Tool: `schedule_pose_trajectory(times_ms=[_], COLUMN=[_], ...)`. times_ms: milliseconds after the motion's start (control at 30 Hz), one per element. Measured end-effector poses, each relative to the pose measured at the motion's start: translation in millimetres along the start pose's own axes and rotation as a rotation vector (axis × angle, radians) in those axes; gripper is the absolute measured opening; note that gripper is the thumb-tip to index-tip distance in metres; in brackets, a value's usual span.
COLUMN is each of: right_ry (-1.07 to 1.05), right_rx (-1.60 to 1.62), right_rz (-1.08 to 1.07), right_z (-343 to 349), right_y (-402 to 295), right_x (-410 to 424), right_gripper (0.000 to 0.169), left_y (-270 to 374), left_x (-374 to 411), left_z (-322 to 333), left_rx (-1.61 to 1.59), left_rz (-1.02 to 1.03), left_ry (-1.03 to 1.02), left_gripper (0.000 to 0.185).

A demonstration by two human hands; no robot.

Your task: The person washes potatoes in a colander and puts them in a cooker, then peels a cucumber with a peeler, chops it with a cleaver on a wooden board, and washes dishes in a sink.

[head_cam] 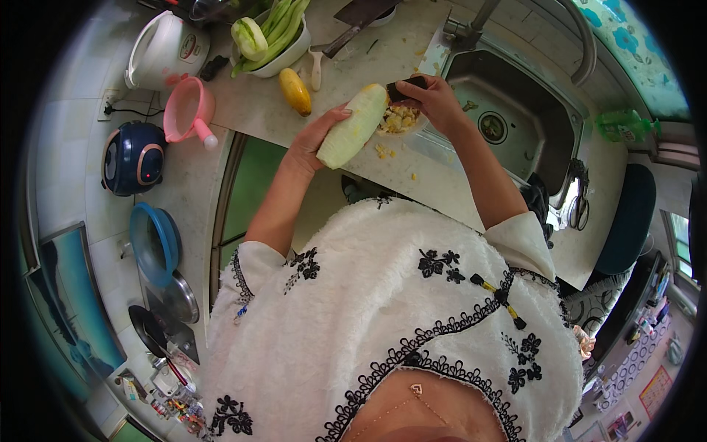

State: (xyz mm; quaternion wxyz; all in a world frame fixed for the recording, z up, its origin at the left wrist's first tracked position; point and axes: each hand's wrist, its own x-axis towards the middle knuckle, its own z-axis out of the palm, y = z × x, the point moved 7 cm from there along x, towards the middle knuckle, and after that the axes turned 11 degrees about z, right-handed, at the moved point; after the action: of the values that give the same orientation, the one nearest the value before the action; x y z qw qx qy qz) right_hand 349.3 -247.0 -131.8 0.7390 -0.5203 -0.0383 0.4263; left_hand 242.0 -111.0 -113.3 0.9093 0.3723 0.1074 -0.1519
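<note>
My left hand (310, 142) grips a large peeled pale-green gourd or cucumber (353, 128) along its side, tilted with its far end up to the right. A patch of yellow skin shows at that far end. In my right hand (439, 104) is a dark, flat, rectangular object (406, 88), set against or very close to the far end; I cannot tell exactly what it is. Below it, a bowl of chopped yellow and pale scraps (399, 120) sits on the counter beside the sink, partly hidden by the gourd and my hand.
Beyond lie a yellow cucumber (295, 92), a white-handled peeler (316, 69), a cleaver (353, 30) and a white bowl of green vegetables (284, 58). At right is a steel sink (513, 110) with a faucet (469, 33). A pink dipper (190, 108) and rice cooker (134, 158) stand left.
</note>
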Motion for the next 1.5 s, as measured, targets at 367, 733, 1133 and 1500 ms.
schedule_pose_trajectory(times_ms=[367,733,1133,1500], right_ry=[0.054,0.023,0.031,-0.047], right_rx=[-0.494,-0.293,-0.147,0.164], right_rz=[-0.022,-0.037,-0.04,0.097], right_z=[14.6,10.9,2.7,-9.2], right_y=[-5.6,-7.6,-0.7,0.3], right_x=[-7.8,-5.3,3.3,6.3], right_gripper=[0.02,0.018,0.025,0.017], left_y=[13.4,3.7,-6.6,-2.3], left_x=[6.6,4.2,13.3,11.8], left_z=[6.3,-2.5,-1.8,-4.6], left_rx=[0.907,0.467,0.333,0.443], left_rz=[0.214,-0.022,0.022,-0.039], left_ry=[-0.029,-0.048,0.049,-0.071], left_gripper=[0.067,0.063,0.059,0.061])
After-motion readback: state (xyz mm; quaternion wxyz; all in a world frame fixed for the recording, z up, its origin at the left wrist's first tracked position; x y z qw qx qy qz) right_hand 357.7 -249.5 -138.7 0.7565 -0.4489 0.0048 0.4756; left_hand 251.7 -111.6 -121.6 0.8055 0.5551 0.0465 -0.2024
